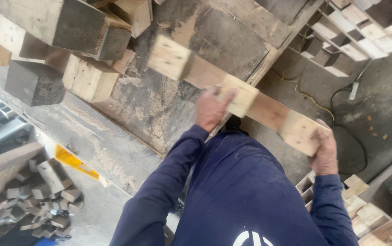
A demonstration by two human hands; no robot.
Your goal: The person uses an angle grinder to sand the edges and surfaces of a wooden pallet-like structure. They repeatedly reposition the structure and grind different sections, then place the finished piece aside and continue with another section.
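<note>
While the pale wooden pallet runner with three square blocks fixed along it (232,98) slants above the worn, dusty grey workbench top (159,100), the left hand (212,109) clasps its middle block and the right hand (324,152) grips its near end block, beside loose timber blocks (59,50).

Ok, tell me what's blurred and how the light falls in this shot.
Head view: the pallet piece is smeared by motion, worst at its far block; the left hand and right hand are soft too. The worktable and stacked wood blocks read sharper. Even daylight, no glare, pale blocks top right nearly washed out.
</note>
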